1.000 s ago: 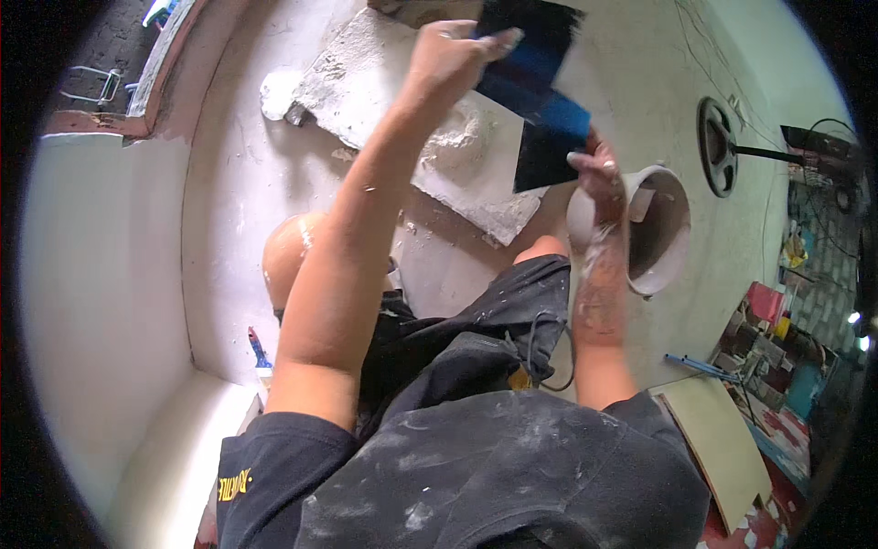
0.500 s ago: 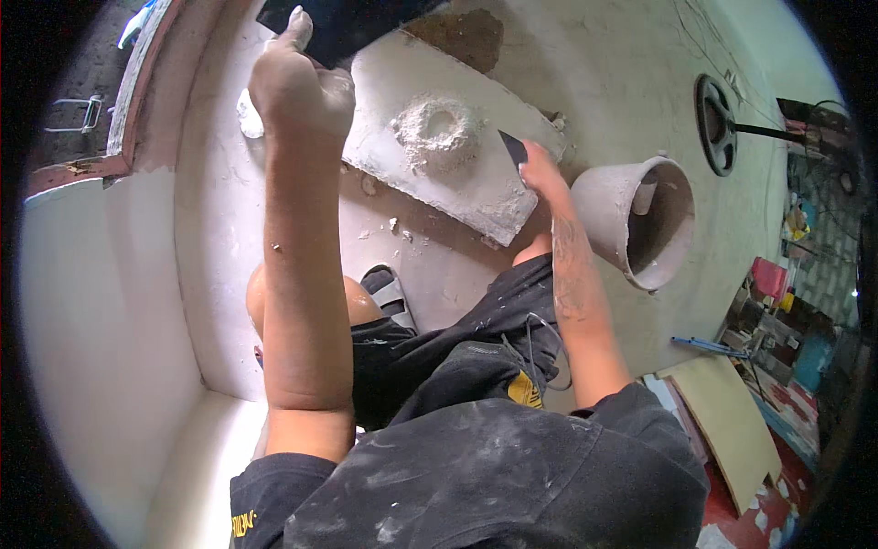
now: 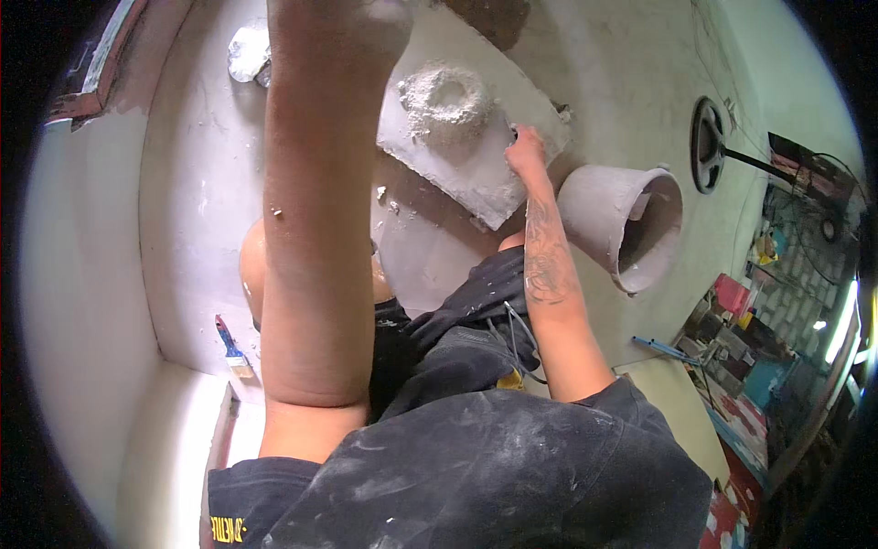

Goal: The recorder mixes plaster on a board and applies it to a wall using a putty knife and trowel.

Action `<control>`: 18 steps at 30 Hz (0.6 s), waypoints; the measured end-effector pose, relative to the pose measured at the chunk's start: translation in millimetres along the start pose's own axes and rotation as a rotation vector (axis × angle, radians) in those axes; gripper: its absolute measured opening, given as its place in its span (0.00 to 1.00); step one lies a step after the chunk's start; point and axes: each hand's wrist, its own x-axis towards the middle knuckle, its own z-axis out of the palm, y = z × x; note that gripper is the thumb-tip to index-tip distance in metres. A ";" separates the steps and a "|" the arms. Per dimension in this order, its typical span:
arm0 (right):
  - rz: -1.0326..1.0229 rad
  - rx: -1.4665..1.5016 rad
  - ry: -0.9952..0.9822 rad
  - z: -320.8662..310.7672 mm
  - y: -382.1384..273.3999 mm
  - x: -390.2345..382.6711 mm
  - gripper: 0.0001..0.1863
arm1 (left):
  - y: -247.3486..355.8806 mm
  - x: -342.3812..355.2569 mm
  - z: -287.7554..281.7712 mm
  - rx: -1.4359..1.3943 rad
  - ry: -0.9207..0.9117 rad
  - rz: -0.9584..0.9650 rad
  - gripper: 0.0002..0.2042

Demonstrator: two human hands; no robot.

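Observation:
My right hand (image 3: 528, 154) is closed round a scraper, whose dark blade (image 3: 513, 134) barely shows past the fingers. It is over the right side of a pale, plaster-crusted board (image 3: 448, 174) on the floor. On the board, left of that hand, lies a mound of whitish powder (image 3: 445, 99) with a hollow in its middle. My left hand (image 3: 380, 20) reaches the top edge of the picture, where only its wrist end shows. The fingers and anything in them are out of sight.
A grey, plaster-stained bucket (image 3: 594, 206) stands right of the board. Beyond it is a black round stand base (image 3: 708, 145) with a pole. A paintbrush (image 3: 235, 352) lies by the left wall. A whitish crumpled bundle (image 3: 249, 53) sits farther back. Clutter (image 3: 732, 334) fills the right side.
My left arm has stretched farther up, taking the hand and the dark sheet-like thing it held out of sight. The right hand has turned, hiding most of the blade. The view has shifted.

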 end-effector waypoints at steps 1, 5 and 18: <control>-0.010 -0.028 0.003 1.6 -3.6 2.3 0.27 | 7.5 7.8 -3.8 0.034 0.038 -0.090 0.07; -0.233 0.072 -0.011 -21.1 -6.3 2.8 0.25 | 16.7 22.3 -20.2 0.066 -0.030 -0.124 0.07; -0.415 -0.135 -0.071 -53.4 -74.2 36.2 0.18 | 22.4 23.5 -21.1 0.071 0.025 -0.283 0.08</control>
